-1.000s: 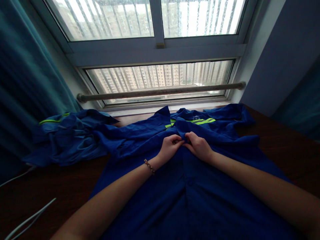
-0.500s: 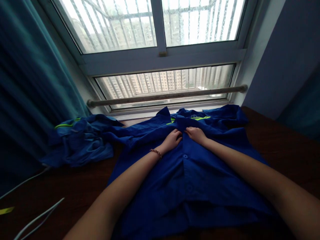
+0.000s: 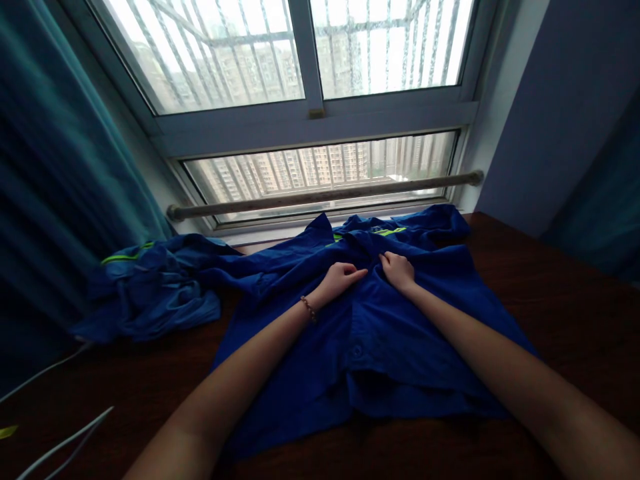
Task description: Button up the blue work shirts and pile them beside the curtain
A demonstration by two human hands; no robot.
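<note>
A blue button-front work shirt [image 3: 300, 373] lies spread on the dark wooden surface, its collar end towards the window and its hem towards me. My left hand [image 3: 341, 281], with a beaded bracelet [image 3: 309, 308] at the wrist, rests on the upper front with thumb and fingers drawn together at the front opening. Just right of it, my right hand [image 3: 399, 270] pinches the cloth near the same opening. The fabric between and below the hands is creased, and a button [image 3: 357, 350] shows lower down the front. My fingertips partly hide the cloth they grip.
Another crumpled blue garment [image 3: 165, 287] with a yellow-green stripe lies at the left by the curtain [image 3: 65, 167]. White cables [image 3: 75, 437] and a yellow scrap [image 3: 8, 432] are at the lower left. Behind the shirt, a rail [image 3: 325, 197] crosses the window.
Both hands have shifted slightly to the right across the shirt, bunching the cloth at its front. The hem has drawn up away from me, and one button is no longer visible. The view has shifted slightly.
</note>
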